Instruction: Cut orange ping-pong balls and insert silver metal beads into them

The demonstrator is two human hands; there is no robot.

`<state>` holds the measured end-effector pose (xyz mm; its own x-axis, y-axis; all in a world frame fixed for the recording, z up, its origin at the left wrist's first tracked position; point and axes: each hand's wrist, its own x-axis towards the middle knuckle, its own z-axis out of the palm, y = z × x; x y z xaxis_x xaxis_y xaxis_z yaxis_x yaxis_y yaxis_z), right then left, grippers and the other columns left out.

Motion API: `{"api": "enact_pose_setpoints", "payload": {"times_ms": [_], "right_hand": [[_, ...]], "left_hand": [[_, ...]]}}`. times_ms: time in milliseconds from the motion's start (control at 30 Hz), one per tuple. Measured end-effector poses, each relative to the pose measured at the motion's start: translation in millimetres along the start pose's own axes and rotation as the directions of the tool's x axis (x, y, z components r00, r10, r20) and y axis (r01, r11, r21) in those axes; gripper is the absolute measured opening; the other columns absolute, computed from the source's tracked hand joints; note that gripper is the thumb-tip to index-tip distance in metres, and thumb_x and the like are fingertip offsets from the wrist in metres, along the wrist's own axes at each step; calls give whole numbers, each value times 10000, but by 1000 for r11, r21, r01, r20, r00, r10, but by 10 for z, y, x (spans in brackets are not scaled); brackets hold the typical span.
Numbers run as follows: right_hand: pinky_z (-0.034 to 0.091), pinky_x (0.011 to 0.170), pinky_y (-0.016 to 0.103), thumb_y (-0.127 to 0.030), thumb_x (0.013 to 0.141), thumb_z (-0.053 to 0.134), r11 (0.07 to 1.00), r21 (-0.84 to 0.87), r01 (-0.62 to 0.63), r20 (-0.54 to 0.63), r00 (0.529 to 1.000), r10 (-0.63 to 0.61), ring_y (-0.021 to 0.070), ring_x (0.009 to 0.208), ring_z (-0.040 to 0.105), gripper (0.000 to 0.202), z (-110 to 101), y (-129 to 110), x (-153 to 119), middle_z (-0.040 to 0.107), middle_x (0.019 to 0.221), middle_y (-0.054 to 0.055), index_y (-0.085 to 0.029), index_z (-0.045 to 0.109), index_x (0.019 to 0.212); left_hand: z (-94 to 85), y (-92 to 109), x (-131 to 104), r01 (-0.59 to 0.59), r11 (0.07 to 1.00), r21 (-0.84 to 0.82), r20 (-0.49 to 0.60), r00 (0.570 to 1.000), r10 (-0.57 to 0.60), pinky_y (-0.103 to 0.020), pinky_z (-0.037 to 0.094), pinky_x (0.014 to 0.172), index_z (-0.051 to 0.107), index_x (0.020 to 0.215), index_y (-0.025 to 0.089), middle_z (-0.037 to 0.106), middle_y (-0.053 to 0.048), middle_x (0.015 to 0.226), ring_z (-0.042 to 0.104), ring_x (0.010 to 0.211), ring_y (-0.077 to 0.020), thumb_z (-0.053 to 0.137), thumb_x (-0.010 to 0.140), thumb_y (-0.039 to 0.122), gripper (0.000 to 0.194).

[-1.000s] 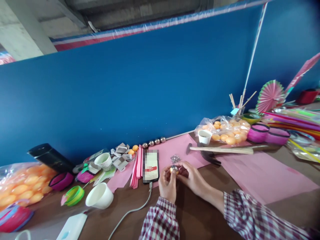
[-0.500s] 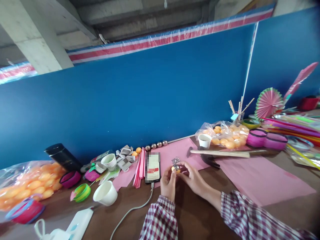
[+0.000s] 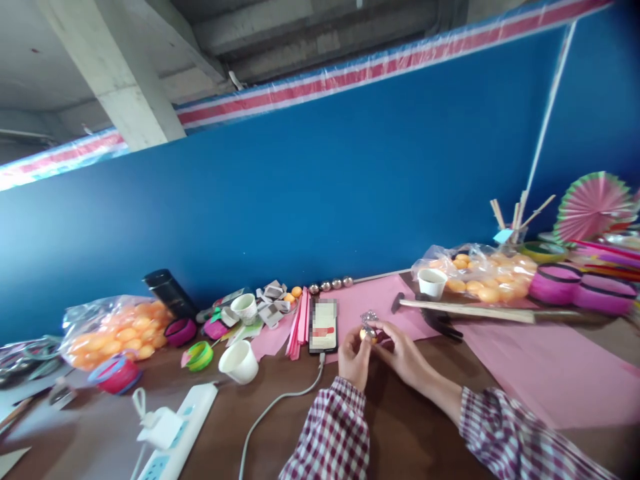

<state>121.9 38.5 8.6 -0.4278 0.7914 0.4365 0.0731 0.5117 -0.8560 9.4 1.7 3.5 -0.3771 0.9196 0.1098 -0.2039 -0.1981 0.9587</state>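
Note:
Over the brown table, my left hand [image 3: 353,360] and my right hand [image 3: 406,357] meet, their fingertips pinching a small orange ball [image 3: 369,336] from both sides. Something silvery and shiny covers the top of this ball. Just behind the fingers lies a small glittering silver piece [image 3: 369,317]; whether it touches the ball I cannot tell. A phone [image 3: 324,327] plugged into a white cable is left of my left hand. Farther back, several shiny silver balls [image 3: 326,287] stand in a row, with loose orange balls [image 3: 296,292] beside them.
A hammer [image 3: 470,311] lies across pink paper [image 3: 545,367] on the right. Bags of orange balls [image 3: 487,277] stand on both sides. White cups [image 3: 239,362], a power strip [image 3: 183,427], a black bottle [image 3: 170,293] and pink strips [image 3: 299,323] occupy the left. A blue partition [image 3: 320,187] rises behind.
The view has turned left, so everything sits farther right. Both hands keep their pinch on the ball, which is turned slightly and more covered by the fingers.

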Motion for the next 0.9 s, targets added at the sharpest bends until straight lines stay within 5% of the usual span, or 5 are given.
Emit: {"api": "enact_pose_setpoints", "payload": {"times_ms": [900], "right_hand": [[520, 698, 333, -332, 761, 495, 986, -146, 84, 114, 991, -67, 191, 815, 592, 368, -8, 144, -23, 581, 1039, 91, -205, 493, 1106]], "left_hand": [[54, 54, -131, -107, 970, 216, -110, 985, 133, -274, 472, 721, 593, 920, 112, 644, -85, 838, 598, 759, -147, 602, 681, 290, 299]]}}
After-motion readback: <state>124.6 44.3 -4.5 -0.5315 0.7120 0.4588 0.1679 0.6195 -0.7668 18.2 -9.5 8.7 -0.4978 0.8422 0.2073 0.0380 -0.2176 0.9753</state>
